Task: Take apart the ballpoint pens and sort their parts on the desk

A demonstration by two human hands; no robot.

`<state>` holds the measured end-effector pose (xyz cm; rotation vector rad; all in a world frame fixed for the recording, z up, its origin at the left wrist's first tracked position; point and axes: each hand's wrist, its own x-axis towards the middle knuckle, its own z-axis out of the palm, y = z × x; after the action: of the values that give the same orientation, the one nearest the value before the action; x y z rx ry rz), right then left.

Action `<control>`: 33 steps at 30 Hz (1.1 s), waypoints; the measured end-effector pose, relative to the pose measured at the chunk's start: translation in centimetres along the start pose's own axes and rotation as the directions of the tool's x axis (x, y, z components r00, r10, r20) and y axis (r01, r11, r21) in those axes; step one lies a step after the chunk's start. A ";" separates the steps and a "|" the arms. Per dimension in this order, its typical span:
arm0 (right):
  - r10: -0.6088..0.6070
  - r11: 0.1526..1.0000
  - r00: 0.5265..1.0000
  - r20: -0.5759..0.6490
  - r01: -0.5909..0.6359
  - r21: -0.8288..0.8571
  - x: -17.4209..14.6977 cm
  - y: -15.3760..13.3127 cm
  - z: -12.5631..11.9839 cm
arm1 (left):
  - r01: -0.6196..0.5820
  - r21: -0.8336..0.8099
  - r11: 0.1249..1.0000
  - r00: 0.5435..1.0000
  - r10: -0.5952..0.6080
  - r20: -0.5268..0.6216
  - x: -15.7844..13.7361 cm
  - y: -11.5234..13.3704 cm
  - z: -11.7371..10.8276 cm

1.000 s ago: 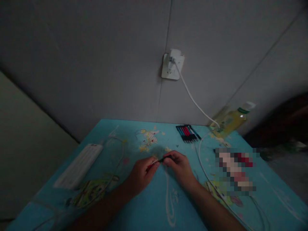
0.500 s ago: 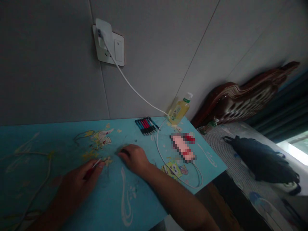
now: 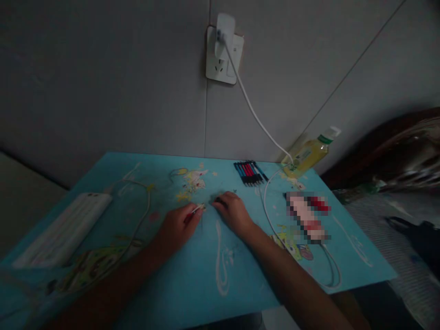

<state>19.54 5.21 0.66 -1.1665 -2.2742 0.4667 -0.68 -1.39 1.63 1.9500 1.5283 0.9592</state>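
Note:
My left hand (image 3: 178,224) is closed on a slim red pen (image 3: 189,217) whose thin whitish end sticks out past the fingertips. Just to its right, my right hand (image 3: 235,213) is curled with its thumb and fingers around a small dark piece (image 3: 222,200), mostly hidden and too blurred to name. A narrow gap separates the two hands, both low over the blue cartoon-print table (image 3: 195,288). Behind the right hand lies a neat row of red and blue pens (image 3: 249,172) with black grips.
A bottle of yellow liquid (image 3: 307,156) stands at the back right. A pixelated pink phone-like object (image 3: 304,215) has a white cable (image 3: 252,107) running to a charger (image 3: 225,34) on the wall. On the left lies a white power strip (image 3: 68,231) with its cord.
The view has swung left, so everything appears farther right and the power strip shows. Both hands keep their holds, close together over the table.

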 end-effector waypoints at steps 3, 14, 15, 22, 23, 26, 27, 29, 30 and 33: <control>-0.004 1.000 1.000 -0.027 0.003 -0.003 0.0 0.2 0.0 | 0.004 0.002 1.000 0.999 -0.004 -0.035 0.0 0.2 -0.1; -0.023 0.999 1.000 0.013 0.024 -0.033 -0.4 -0.2 -0.3 | 0.021 0.056 0.998 0.999 -0.018 -0.044 0.2 -0.4 0.0; -0.019 0.999 1.000 0.014 0.019 -0.042 -0.4 -0.2 -0.3 | 0.024 0.062 0.998 0.999 -0.021 -0.048 0.2 -0.5 0.0; 0.058 0.992 0.998 -0.023 -0.060 -0.109 -0.2 -0.4 0.0 | 0.010 0.072 0.997 0.997 -0.005 -0.072 0.3 -0.6 0.2; 0.074 0.992 0.996 -0.046 -0.078 -0.096 -0.2 -0.5 0.1 | 0.006 0.072 0.997 0.997 0.000 -0.078 0.3 -0.5 0.1; 0.151 0.983 0.981 -0.122 -0.136 0.123 -0.3 -0.6 0.0 | -0.010 0.054 0.998 0.996 0.015 -0.086 0.2 0.1 -0.1; 0.192 0.955 0.972 -0.133 -0.154 0.253 -0.4 -0.7 -0.1 | -0.015 0.043 0.999 0.996 0.019 -0.086 0.2 0.4 -0.1; 0.277 0.836 0.954 -0.113 -0.182 0.517 -0.5 -1.0 -0.4 | -0.025 0.010 1.000 0.996 0.025 -0.091 0.1 0.8 -0.3; 0.309 0.757 0.947 -0.088 -0.189 0.625 -0.6 -1.2 -0.6 | -0.028 -0.011 1.000 0.995 0.027 -0.093 0.0 1.0 -0.3; 0.336 0.552 0.942 -0.006 -0.191 0.812 -0.8 -2.2 -1.0 | -0.020 -0.086 0.996 0.995 0.011 -0.102 -0.1 1.4 -0.4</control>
<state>19.10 3.36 2.40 -0.9780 -1.4090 1.3126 -0.09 -1.91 2.90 1.8812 1.5014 1.1278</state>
